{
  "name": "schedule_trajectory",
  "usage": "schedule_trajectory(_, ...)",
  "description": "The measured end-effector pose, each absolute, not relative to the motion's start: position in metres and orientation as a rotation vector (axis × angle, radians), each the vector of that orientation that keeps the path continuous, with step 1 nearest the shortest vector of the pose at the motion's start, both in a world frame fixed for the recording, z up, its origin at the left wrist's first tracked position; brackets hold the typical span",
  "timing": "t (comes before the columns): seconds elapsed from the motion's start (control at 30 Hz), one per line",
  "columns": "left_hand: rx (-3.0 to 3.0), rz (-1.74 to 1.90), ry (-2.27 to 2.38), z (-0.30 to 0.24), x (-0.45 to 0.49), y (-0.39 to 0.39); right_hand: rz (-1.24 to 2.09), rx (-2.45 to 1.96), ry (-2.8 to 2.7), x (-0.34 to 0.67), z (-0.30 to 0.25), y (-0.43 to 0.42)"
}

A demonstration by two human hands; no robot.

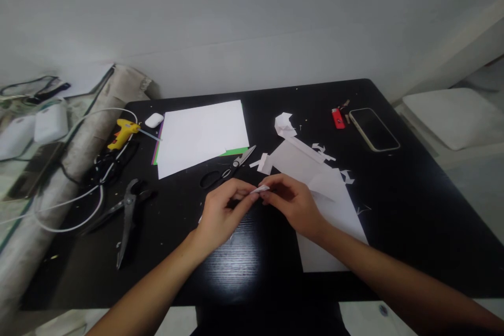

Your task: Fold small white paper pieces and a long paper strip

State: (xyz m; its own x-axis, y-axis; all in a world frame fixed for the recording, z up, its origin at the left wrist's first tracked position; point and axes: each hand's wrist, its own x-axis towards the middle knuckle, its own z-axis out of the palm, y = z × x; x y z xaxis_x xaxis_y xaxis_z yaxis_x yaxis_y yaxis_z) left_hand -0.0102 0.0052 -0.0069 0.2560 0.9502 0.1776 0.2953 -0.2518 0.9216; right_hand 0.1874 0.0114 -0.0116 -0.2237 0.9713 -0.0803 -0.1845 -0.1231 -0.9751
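Note:
A small folded piece of white paper [260, 189] is pinched between the fingertips of both hands, above the middle of the table. My left hand [226, 207] grips it from the left with thumb and fingers closed. From the right, my right hand [293, 200] pinches its other end. Just beyond the left hand lie scissors [232, 165] with black handles, blades pointing away to the right. Under and beside the right hand are white paper sheets [338, 215] with cut scraps [265, 164] around them. A crumpled paper piece [285, 124] sits farther back.
On the black table [252, 268], a stack of white and coloured sheets [202, 134] lies at back left. Nearby are a yellow glue gun [125, 134], white earbud case [154, 119], pliers [129, 210] and white cable [103, 189]. A phone [374, 129] and red lighter [337, 118] lie right.

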Motion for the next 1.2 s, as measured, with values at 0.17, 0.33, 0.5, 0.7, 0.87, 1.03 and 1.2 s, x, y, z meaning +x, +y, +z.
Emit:
schedule_trajectory(0.17,1.734,0.968,1.192,-0.005,-0.011,0.006,1.685,-1.015,-1.030,0.187,-0.012,0.013)
schedule_trajectory(0.33,1.772,0.936,1.230,-0.005,-0.012,0.007,1.836,-0.913,-0.862,0.186,-0.016,0.014)
schedule_trajectory(0.5,1.901,0.935,1.219,-0.002,-0.013,0.010,1.935,-0.896,-0.706,0.186,-0.016,0.015)
schedule_trajectory(0.7,2.147,0.826,1.543,0.007,-0.034,0.025,1.918,-0.951,-0.593,0.190,-0.015,0.023)
schedule_trajectory(0.87,2.202,0.496,1.925,0.005,-0.054,0.038,1.876,-1.003,-0.531,0.191,-0.017,0.027)
schedule_trajectory(1.03,2.196,0.272,1.956,-0.001,-0.056,0.040,1.857,-1.016,-0.504,0.192,-0.016,0.029)
schedule_trajectory(1.2,2.226,0.131,1.906,0.000,-0.055,0.039,1.797,-0.984,-0.526,0.193,-0.015,0.028)
